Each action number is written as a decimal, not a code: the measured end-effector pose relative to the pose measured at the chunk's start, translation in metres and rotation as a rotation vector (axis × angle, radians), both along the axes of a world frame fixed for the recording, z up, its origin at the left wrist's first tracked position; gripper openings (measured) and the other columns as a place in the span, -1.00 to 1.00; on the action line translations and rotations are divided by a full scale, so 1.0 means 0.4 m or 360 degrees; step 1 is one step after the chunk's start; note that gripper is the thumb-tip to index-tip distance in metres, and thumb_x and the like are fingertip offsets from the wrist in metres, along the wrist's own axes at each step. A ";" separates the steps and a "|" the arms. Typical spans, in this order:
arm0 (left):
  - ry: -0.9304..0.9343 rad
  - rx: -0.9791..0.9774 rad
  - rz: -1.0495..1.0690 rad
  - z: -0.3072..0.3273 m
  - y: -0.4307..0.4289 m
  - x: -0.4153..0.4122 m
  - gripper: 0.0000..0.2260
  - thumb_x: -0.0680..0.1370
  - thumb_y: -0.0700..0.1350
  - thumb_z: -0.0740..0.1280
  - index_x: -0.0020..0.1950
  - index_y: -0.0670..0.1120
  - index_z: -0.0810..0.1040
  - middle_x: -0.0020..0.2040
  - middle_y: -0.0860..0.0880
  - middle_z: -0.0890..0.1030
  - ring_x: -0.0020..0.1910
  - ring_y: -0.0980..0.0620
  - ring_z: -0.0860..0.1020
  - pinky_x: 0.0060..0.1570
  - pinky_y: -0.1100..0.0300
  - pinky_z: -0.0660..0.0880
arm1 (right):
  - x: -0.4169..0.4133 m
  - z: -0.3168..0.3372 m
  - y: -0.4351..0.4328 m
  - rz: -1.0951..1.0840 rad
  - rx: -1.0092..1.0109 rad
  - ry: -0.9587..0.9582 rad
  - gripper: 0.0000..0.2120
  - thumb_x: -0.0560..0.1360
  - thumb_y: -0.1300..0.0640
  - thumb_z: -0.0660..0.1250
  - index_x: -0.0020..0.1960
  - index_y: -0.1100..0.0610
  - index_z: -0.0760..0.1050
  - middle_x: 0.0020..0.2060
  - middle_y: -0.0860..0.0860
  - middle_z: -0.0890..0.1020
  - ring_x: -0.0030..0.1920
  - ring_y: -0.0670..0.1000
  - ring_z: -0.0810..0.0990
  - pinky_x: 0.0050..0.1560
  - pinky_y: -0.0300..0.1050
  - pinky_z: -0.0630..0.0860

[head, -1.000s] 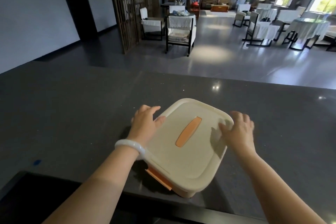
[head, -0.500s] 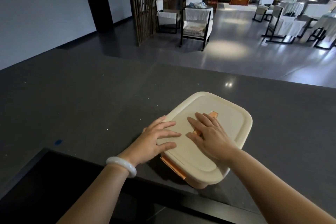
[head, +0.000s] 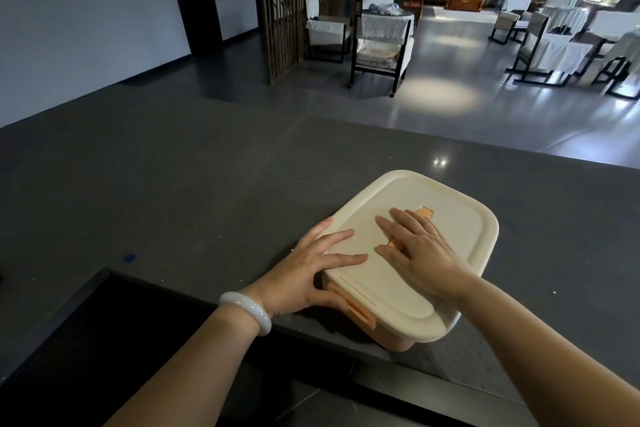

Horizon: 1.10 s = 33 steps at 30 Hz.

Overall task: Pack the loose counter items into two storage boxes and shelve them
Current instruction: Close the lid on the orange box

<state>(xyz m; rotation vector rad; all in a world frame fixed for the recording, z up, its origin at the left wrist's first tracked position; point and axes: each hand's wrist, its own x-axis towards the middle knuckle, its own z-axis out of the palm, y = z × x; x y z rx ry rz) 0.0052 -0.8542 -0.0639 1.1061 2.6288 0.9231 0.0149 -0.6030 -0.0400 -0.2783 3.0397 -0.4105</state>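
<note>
A cream storage box [head: 460, 229] with its lid on sits near the front edge of the dark counter [head: 173, 191]. An orange handle [head: 423, 212] runs along the middle of the lid, and an orange latch [head: 360, 309] shows on the near left side. My right hand [head: 417, 250] lies flat on the lid, fingers spread, covering most of the handle. My left hand [head: 306, 274] rests on the lid's left edge with fingers spread and the thumb down beside the latch. The box's contents are hidden.
A small blue mark [head: 129, 257] sits on the counter to the left. A black recess [head: 86, 340] opens at the front left below the counter. Beyond the counter lies a hall floor with chairs [head: 381, 45] and a wooden lattice screen [head: 294, 3].
My right hand moved from the lid's right edge to its middle, over the handle. My left hand slid down the left edge toward the latch. The view has tilted down.
</note>
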 end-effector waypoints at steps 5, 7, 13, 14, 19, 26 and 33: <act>-0.0159 0.0105 0.0080 0.014 -0.001 -0.010 -0.59 0.48 0.26 0.34 0.32 0.28 0.51 0.51 0.34 0.16 0.52 0.29 -0.13 0.52 -0.11 0.04 | 0.001 0.005 0.000 -0.0005 0.0012 -0.0017 -0.43 0.55 -0.32 -0.03 0.53 -0.24 0.03 0.55 -0.16 0.02 0.55 -0.03 -0.12 0.53 0.03 -0.13; -0.0186 0.0137 0.0102 0.009 -0.001 -0.006 -0.60 0.48 0.26 0.35 0.31 0.27 0.52 0.50 0.36 0.16 0.52 0.30 -0.12 0.52 -0.13 0.04 | 0.000 0.004 -0.003 -0.0008 0.0012 -0.0009 -0.43 0.55 -0.32 -0.02 0.53 -0.23 0.03 0.55 -0.16 0.02 0.55 -0.03 -0.12 0.52 0.03 -0.13; -0.0228 0.0054 0.0011 0.009 0.001 0.000 -0.39 0.36 0.25 0.48 0.39 0.28 0.42 0.54 0.32 0.02 0.52 0.25 -0.27 0.52 -0.10 -0.07 | -0.001 0.004 -0.002 -0.0011 0.0003 0.0003 -0.40 0.53 -0.34 -0.04 0.53 -0.23 0.05 0.55 -0.16 0.03 0.55 -0.03 -0.11 0.51 0.02 -0.13; -0.0191 0.0026 0.0001 0.008 0.002 0.002 -0.35 0.34 0.23 0.50 0.40 0.28 0.40 0.54 0.31 0.00 0.52 0.24 -0.28 0.50 -0.06 -0.08 | 0.000 0.005 -0.002 -0.0011 0.0003 0.0005 -0.40 0.52 -0.35 -0.05 0.53 -0.23 0.05 0.55 -0.16 0.03 0.55 -0.03 -0.11 0.52 0.02 -0.12; -0.0099 0.0157 0.0190 0.001 0.017 0.021 -0.51 0.40 0.22 0.43 0.33 0.23 0.50 0.53 0.28 0.13 0.53 0.27 -0.17 0.52 -0.19 0.03 | 0.000 0.007 -0.005 -0.0011 -0.0012 -0.0001 -0.37 0.50 -0.36 -0.07 0.53 -0.22 0.07 0.55 -0.15 0.04 0.55 -0.02 -0.10 0.54 0.06 -0.10; -0.0180 0.0204 0.0271 0.008 0.027 0.025 -0.55 0.41 0.25 0.43 0.28 0.22 0.55 0.51 0.33 0.17 0.51 0.33 -0.14 0.48 -0.05 0.00 | 0.002 0.008 -0.001 -0.0013 -0.0019 0.0020 -0.41 0.53 -0.33 -0.02 0.53 -0.22 0.08 0.55 -0.15 0.04 0.55 -0.03 -0.10 0.52 0.03 -0.11; -0.0370 0.0336 0.0354 0.019 0.048 0.031 -0.62 0.39 0.13 0.51 0.18 0.13 0.60 0.48 0.28 0.22 0.51 0.30 -0.12 0.53 -0.08 -0.01 | -0.008 -0.006 0.000 -0.0022 0.0000 0.0040 -0.45 0.56 -0.30 0.01 0.53 -0.22 0.08 0.55 -0.15 0.05 0.55 -0.03 -0.09 0.52 0.04 -0.09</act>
